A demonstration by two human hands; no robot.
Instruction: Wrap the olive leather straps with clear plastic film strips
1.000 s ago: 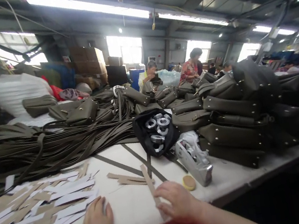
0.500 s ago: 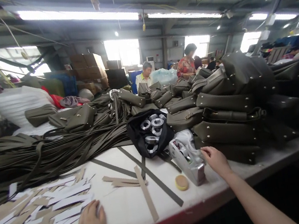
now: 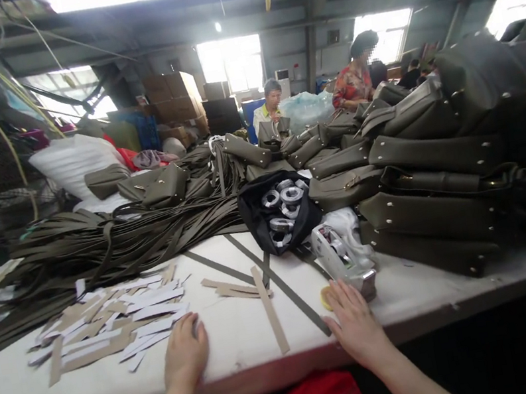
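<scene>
Lying at the lower right of centre, a narrow dark olive strap [image 3: 296,301] has its long axis slanting from upper left to lower right across the white tabletop [image 3: 237,342]; its near end meets the thumb side of the right hand [image 3: 352,326] in the picture, though whether skin and strap touch I cannot tell; the right hand is clearly the nearer one, the left hand [image 3: 186,354] being well apart from that end. The right hand is palm down, its fingers extended and pointing up and to the left, its thumb set apart from them; the fingers partly cover a small round yellow-rimmed disc [image 3: 327,298], with no grip on it to be seen; just beyond, to the upper right of the fingertips, is a silver-grey tape dispenser [image 3: 368,281] with clear plastic draped by it. A long flat brown card strip [image 3: 270,310] lies between the two hands, nearer the right, its long axis almost straight up the frame with a slight lean, the top crossing the ends of a few shorter brown strips [image 3: 225,289]. The left hand rests low, left of centre, fingers close together and slightly curled, beside the right edge of a loose pile of white and brown paper strips [image 3: 158,309]; a small grey patch shows near its fingers, and whether it holds something I cannot tell. Above the strips, an open black bag of tape rolls [image 3: 256,218] sits against stacked dark olive leather-look bags [image 3: 428,216].
</scene>
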